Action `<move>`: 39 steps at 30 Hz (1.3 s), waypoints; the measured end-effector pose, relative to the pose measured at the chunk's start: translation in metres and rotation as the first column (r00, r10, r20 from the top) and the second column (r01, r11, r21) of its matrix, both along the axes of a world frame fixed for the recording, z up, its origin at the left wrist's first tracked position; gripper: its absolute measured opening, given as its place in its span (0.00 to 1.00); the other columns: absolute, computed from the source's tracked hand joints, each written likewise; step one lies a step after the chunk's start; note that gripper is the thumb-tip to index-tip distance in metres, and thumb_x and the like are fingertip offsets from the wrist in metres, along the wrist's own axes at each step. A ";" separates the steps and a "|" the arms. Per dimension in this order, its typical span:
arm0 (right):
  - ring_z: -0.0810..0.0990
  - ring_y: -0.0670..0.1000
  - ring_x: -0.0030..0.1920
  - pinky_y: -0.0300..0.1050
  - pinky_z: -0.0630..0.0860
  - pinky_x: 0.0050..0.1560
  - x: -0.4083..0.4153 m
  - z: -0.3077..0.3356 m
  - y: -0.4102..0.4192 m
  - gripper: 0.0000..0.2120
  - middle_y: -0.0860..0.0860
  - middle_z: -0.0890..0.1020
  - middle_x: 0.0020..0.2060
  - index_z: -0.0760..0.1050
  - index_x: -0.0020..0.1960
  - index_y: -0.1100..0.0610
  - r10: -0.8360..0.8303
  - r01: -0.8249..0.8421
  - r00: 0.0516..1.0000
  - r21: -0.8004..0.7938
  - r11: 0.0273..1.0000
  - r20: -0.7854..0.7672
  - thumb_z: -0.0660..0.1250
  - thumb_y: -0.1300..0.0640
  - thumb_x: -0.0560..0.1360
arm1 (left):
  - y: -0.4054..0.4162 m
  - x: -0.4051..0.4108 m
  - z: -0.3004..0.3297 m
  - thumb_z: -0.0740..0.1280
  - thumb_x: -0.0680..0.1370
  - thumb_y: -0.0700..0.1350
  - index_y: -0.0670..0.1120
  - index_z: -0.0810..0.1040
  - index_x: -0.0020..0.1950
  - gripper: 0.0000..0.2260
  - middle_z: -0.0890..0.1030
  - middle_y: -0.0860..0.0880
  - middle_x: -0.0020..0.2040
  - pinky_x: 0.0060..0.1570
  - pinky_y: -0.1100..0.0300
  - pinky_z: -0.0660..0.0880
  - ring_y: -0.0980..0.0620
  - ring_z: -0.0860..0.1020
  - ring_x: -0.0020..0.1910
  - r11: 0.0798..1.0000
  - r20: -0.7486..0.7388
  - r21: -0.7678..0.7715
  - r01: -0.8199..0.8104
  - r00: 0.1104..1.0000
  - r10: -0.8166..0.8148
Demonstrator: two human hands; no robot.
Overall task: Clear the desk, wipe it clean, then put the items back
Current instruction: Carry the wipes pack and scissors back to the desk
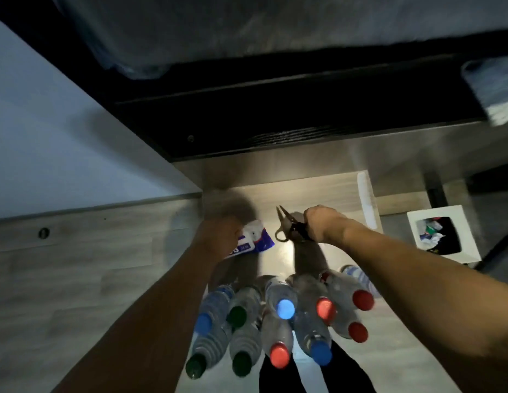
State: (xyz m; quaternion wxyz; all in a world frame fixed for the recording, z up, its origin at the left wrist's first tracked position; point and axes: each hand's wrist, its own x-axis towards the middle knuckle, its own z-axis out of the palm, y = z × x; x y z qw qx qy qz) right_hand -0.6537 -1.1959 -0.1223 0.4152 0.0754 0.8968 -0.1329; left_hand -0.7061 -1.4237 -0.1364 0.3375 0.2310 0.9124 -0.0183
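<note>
A white and blue tissue pack [254,236] is gripped by the left hand [218,236], low over the pale desk top [77,265]. Just beside it, a pair of scissors [287,226] is held in the curled fingers of the right hand [321,222], blades pointing away. Plastic water bottles [281,316] with blue, green and red caps are clustered nearer the person. A white waste bin [442,236] is seen at far right.
</note>
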 end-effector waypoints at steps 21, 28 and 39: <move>0.78 0.63 0.51 0.48 0.73 0.46 0.249 0.231 0.140 0.08 0.59 0.81 0.49 0.77 0.49 0.60 -0.712 0.802 0.426 -0.130 0.582 -0.558 0.61 0.58 0.77 | 0.203 0.155 0.223 0.61 0.78 0.42 0.47 0.77 0.59 0.12 0.75 0.49 0.55 0.45 0.54 0.71 0.47 0.74 0.54 0.843 -0.520 0.136 0.520 0.762 -0.386; 0.79 0.61 0.51 0.49 0.74 0.49 0.435 0.255 0.230 0.09 0.58 0.81 0.49 0.77 0.51 0.61 -0.801 0.941 0.114 -0.194 0.276 -0.588 0.60 0.58 0.78 | 0.354 0.291 0.244 0.64 0.76 0.43 0.47 0.78 0.57 0.11 0.74 0.50 0.52 0.41 0.55 0.70 0.48 0.74 0.52 0.644 -0.542 0.097 0.759 0.583 -0.605; 0.79 0.63 0.53 0.49 0.75 0.49 0.698 0.264 0.328 0.10 0.63 0.81 0.51 0.77 0.51 0.64 -0.776 0.958 -0.277 -0.223 -0.180 -0.566 0.61 0.58 0.78 | 0.559 0.544 0.270 0.66 0.77 0.43 0.45 0.76 0.59 0.11 0.75 0.47 0.54 0.44 0.54 0.72 0.48 0.75 0.52 0.182 -0.593 0.018 0.983 0.157 -0.790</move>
